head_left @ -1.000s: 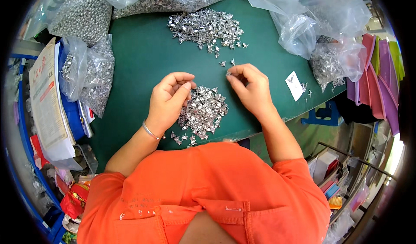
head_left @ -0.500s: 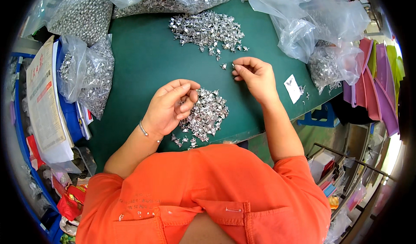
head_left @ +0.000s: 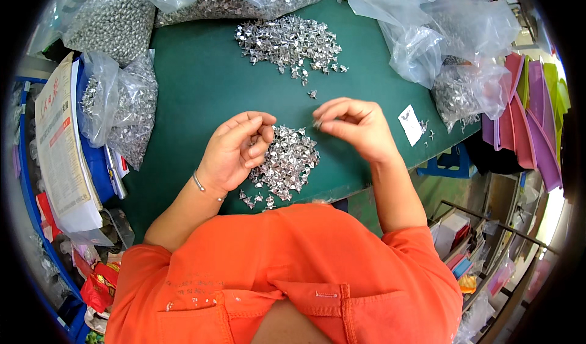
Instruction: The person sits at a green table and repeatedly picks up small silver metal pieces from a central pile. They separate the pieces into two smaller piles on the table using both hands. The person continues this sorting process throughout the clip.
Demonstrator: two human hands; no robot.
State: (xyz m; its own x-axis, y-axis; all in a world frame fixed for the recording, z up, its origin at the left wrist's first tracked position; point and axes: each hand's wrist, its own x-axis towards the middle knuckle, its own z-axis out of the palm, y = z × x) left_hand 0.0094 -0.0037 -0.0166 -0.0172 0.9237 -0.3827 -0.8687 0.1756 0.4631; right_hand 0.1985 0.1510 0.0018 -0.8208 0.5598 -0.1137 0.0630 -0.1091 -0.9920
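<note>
My right hand is above the green tabletop, just right of the near pile, with thumb and forefinger pinched on a small silvery metal piece. My left hand hovers at the left edge of the near pile of shiny metal pieces. Its fingers are curled with the tips close together; whatever lies between them, if anything, is hidden. Farther off lies a second pile of similar metal pieces. One loose metal piece rests between the two piles.
Clear plastic bags of metal parts line the table's far edge and sides, among them a left bag and a right bag. A white card lies at the right beside a few loose bits. Newspapers stand at the left.
My right hand has moved left and nearer to me, toward the near pile, carrying the small metal piece. My left hand has barely moved.
</note>
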